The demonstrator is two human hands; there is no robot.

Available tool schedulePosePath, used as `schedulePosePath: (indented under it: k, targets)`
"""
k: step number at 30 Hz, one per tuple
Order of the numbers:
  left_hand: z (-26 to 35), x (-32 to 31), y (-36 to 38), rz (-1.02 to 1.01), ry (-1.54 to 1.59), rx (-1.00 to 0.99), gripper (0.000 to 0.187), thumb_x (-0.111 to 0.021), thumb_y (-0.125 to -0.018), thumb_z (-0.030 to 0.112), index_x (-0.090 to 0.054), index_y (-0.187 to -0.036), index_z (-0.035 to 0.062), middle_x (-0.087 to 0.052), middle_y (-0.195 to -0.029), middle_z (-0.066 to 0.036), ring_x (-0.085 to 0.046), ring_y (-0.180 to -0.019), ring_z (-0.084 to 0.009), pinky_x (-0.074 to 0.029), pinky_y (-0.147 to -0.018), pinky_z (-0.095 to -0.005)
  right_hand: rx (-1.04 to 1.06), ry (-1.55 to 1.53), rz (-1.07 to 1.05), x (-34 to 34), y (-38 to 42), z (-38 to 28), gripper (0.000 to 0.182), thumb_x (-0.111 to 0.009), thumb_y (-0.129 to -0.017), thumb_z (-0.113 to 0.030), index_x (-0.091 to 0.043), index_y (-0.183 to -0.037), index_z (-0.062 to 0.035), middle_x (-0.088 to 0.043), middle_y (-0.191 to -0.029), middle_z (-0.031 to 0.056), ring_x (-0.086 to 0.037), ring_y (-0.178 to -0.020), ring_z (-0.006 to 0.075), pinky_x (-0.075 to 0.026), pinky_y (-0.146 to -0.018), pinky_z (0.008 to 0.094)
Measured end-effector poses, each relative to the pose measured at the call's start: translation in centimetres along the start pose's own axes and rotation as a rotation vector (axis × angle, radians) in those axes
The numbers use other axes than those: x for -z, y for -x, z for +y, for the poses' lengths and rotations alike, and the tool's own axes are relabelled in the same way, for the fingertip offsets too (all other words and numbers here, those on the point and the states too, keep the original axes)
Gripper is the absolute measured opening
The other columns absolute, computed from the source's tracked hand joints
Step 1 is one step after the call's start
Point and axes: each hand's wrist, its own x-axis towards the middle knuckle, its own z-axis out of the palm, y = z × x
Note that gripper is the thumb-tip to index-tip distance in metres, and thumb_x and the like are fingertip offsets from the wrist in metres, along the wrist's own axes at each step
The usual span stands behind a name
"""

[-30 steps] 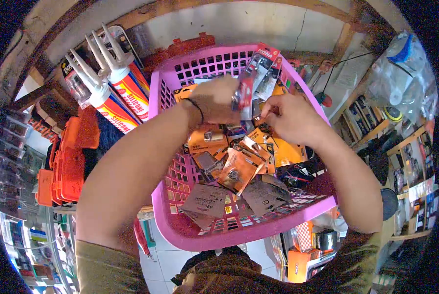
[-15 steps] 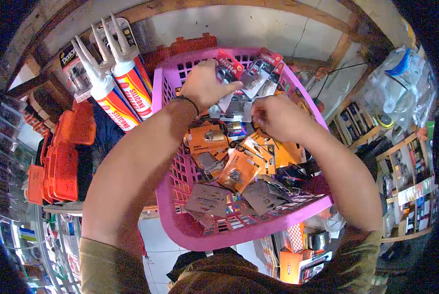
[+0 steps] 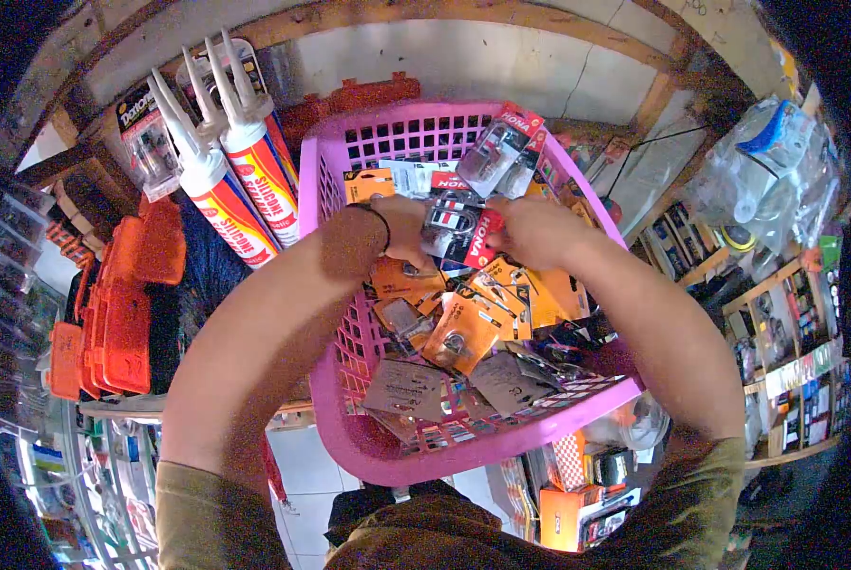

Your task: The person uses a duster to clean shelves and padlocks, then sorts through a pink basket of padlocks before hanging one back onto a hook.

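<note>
A red-and-clear HONA blister pack (image 3: 463, 231) sits between my two hands, its lettering turned sideways to me. My right hand (image 3: 536, 231) grips the pack's right edge, fingers closed. At its left edge, my left hand (image 3: 401, 230) is closed around the side, with the thumb in front and the fingers partly hidden. Another HONA pack lies just behind it, mostly covered. Further back, a HONA blister pack (image 3: 492, 157) leans near the rim of the pink plastic basket (image 3: 425, 465). Orange carded packs (image 3: 465, 332), one with a padlock-like item, fill the middle below my hands.
Grey-brown cards (image 3: 401, 389) lie at the basket's near side. Silicone tubes (image 3: 259, 185) stand left of it, beside an orange plastic case (image 3: 121, 304). Clear plastic bags (image 3: 777, 161) hang at the right, above stocked wooden shelves (image 3: 786, 332).
My left hand has come down and toward me from the basket's back. A HONA pack is now between both hands, lettering turned. An orange pack and a white one show at the back left.
</note>
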Motion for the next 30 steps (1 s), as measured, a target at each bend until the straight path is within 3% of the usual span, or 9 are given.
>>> schedulePosePath:
  k: [7,10,12,15,18,21,26,28,30]
  targets:
    - [2.7,1.7,0.9,-0.458,-0.195,0.132,0.091,-0.070,-0.047,0.060,-0.041,-0.125,0.0231,-0.056,-0.108,-0.014,-0.055,-0.098,-0.0310,-0.042,-0.087,-0.0398,-0.118,-0.052,0.096,-1.3,-2.0,-0.4,0.033,-0.065,-0.070,-0.029,-0.061,-0.087,-0.0007,-0.061,-0.086,0.0205,-0.059,-0.085,0.0330,-0.047,-0.073,0.0397]
    - [2.8,2.1,1.6,-0.471,-0.290,0.146,0.093,-0.073,-0.048,0.054,-0.037,-0.128,0.0246,-0.055,-0.111,-0.016,-0.054,-0.100,-0.0314,-0.042,-0.087,-0.0402,-0.135,-0.310,0.161,-1.2,-3.0,1.0,0.026,-0.064,-0.071,-0.022,-0.061,-0.084,0.0003,-0.062,-0.082,0.0182,-0.062,-0.078,0.0263,-0.048,-0.069,0.0356]
    - [1.8,3.0,1.7,-0.331,-0.215,0.037,0.077,-0.075,-0.051,0.042,-0.048,-0.119,0.0207,-0.057,-0.106,-0.015,-0.056,-0.097,-0.0298,-0.044,-0.083,-0.0396,-0.186,-0.422,0.217,-1.3,-4.0,1.8,0.013,-0.060,-0.073,-0.013,-0.061,-0.080,-0.0009,-0.062,-0.075,0.0110,-0.060,-0.066,0.0193,-0.048,-0.062,0.0337]
    - [-0.1,4.7,0.8,-0.521,0.088,0.267,0.054,-0.072,-0.056,0.037,-0.060,-0.101,0.0083,-0.062,-0.095,-0.014,-0.060,-0.085,-0.0270,-0.047,-0.076,-0.0357,-0.228,-0.936,0.323,-1.0,-4.6,2.9,0.008,-0.050,-0.079,-0.004,-0.058,-0.079,-0.0029,-0.058,-0.067,0.0055,-0.055,-0.056,0.0151,-0.045,-0.050,0.0301]
    - [2.2,6.7,5.2,-0.077,-0.025,0.261,0.037,-0.070,-0.058,0.019,-0.061,-0.091,0.0044,-0.062,-0.088,-0.015,-0.060,-0.081,-0.0287,-0.047,-0.071,-0.0356,-0.301,-1.342,0.398,0.2,-3.1,1.6,0.008,-0.050,-0.080,-0.006,-0.057,-0.081,-0.0024,-0.058,-0.067,0.0055,-0.056,-0.055,0.0138,-0.045,-0.048,0.0274]
    - [1.6,6.5,6.9,0.396,0.097,0.215,0.029,-0.067,-0.056,0.012,-0.057,-0.081,0.0016,-0.060,-0.081,-0.017,-0.058,-0.078,-0.0318,-0.046,-0.068,-0.0365,-0.181,-1.214,0.470,0.0,-4.3,2.6,0.013,-0.052,-0.079,-0.011,-0.059,-0.078,-0.0010,-0.058,-0.064,0.0061,-0.056,-0.054,0.0155,-0.046,-0.049,0.0304]
    - [0.5,4.3,6.5,0.485,0.174,0.236,0.026,-0.065,-0.059,0.012,-0.058,-0.082,0.0042,-0.060,-0.083,-0.016,-0.058,-0.080,-0.0320,-0.046,-0.070,-0.0382,-0.080,-0.980,0.355,2.5,-4.6,1.7,0.018,-0.054,-0.076,-0.015,-0.063,-0.076,0.0009,-0.060,-0.063,0.0123,-0.059,-0.056,0.0243,-0.047,-0.054,0.0371]
    - [1.1,4.2,6.3,0.491,0.103,0.217,0.026,-0.065,-0.060,0.014,-0.058,-0.084,0.0052,-0.060,-0.083,-0.015,-0.058,-0.080,-0.0318,-0.046,-0.070,-0.0386,0.019,-0.374,0.559,3.7,-6.5,1.8,0.018,-0.053,-0.072,-0.014,-0.064,-0.077,0.0002,-0.062,-0.067,0.0175,-0.060,-0.063,0.0327,-0.048,-0.061,0.0406]
    - [2.3,4.6,6.3,0.472,0.057,0.265,0.026,-0.065,-0.062,0.017,-0.058,-0.084,0.0064,-0.061,-0.083,-0.013,-0.059,-0.080,-0.0300,-0.046,-0.070,-0.0389,0.007,-0.289,0.581,4.3,-9.0,2.2,0.018,-0.053,-0.069,-0.014,-0.064,-0.075,-0.0004,-0.061,-0.072,0.0189,-0.060,-0.066,0.0347,-0.048,-0.064,0.0414]
